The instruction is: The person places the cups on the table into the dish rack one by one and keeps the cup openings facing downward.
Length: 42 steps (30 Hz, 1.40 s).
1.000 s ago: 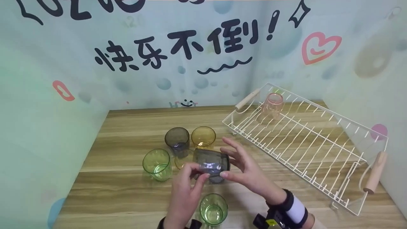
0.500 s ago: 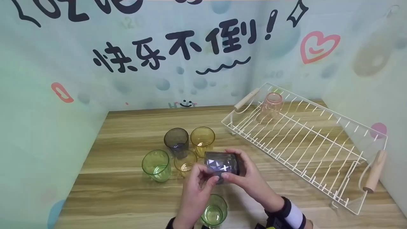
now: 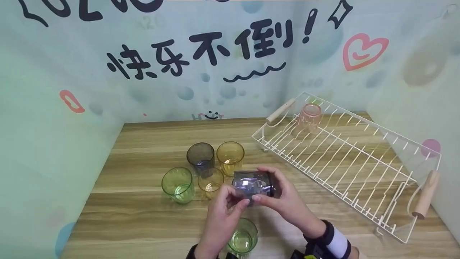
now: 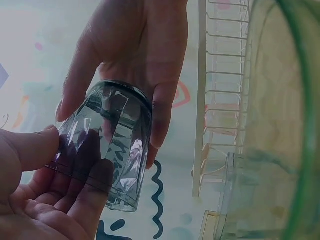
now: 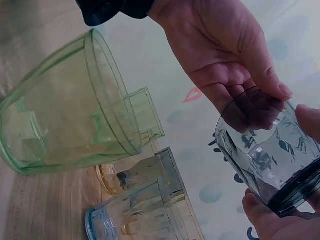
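Note:
Tipped on its side, a dark grey drinking glass (image 3: pixel 251 181) is held in both hands above the table. My left hand (image 3: pixel 222 216) pinches its rim end, thumb outside and fingers inside the mouth, as the right wrist view shows. The thick base is in my right hand (image 3: pixel 287 201), thumb in front and fingers behind. In the left wrist view, the glass (image 4: pixel 120 145) has its base up toward the right hand (image 4: pixel 130 45). A green glass (image 3: pixel 243 235) stands upright just below the hands, partly behind the left wrist.
Upright to the left are another dark grey glass (image 3: pixel 200 154), an amber glass (image 3: pixel 230 156), a smaller amber glass (image 3: pixel 211 181) and a green glass (image 3: pixel 178 185). A white wire dish rack (image 3: pixel 345 143) with wooden handles stands right, holding an upside-down pink glass (image 3: pixel 309 118).
The held glass has shifted slightly right. My right hand's fingers, spread apart a second ago, have closed round its base. The left hand moved right with it. Little differs over the last half second.

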{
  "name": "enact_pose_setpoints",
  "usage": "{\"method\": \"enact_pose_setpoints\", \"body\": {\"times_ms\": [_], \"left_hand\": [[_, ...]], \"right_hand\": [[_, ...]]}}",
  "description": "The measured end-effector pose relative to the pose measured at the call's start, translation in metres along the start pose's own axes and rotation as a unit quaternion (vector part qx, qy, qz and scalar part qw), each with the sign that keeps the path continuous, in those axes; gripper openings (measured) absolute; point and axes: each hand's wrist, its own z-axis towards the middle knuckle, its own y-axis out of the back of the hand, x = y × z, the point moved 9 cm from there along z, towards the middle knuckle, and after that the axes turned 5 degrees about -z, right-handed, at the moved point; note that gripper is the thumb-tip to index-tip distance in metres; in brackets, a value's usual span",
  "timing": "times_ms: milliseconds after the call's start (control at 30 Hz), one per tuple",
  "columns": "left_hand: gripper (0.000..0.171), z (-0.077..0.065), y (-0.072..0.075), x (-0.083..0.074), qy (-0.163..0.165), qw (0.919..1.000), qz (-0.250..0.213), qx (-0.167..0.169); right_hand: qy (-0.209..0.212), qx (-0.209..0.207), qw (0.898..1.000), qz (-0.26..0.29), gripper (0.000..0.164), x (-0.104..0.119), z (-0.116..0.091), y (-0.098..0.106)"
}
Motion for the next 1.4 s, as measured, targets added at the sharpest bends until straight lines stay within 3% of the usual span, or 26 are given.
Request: {"method": "enact_pose_setpoints", "body": {"times_ms": [533, 733, 900, 1100, 1300, 1400], "left_hand": [[0.03, 0.0, 0.002, -0.003, -0.003, 0.9986, 0.052, -0.004], [0.029, -0.002, 0.006, -0.013, -0.058, 0.9908, 0.12, -0.027], [0.027, -0.004, 0.007, -0.023, -0.114, 0.9752, 0.186, -0.039], [0.016, -0.006, 0.006, -0.024, -0.131, 0.9624, 0.236, -0.031], [0.009, -0.01, 0.0, -0.031, -0.189, 0.9475, 0.258, -0.007], [0.012, -0.015, -0.004, -0.035, -0.219, 0.9345, 0.28, 0.016]], "right_hand": [[0.026, 0.011, 0.997, -0.072, 0.066, 0.016, 0.004, 0.005], [0.045, 0.008, 0.99, -0.132, 0.073, 0.031, 0.007, 0.009], [0.074, -0.006, 0.974, -0.213, 0.077, 0.047, 0.007, 0.014], [0.093, -0.004, 0.945, -0.312, 0.074, 0.064, 0.009, 0.019], [0.115, -0.011, 0.922, -0.369, 0.076, 0.083, 0.017, 0.03], [0.113, -0.025, 0.909, -0.4, 0.077, 0.091, 0.024, 0.043]]}}
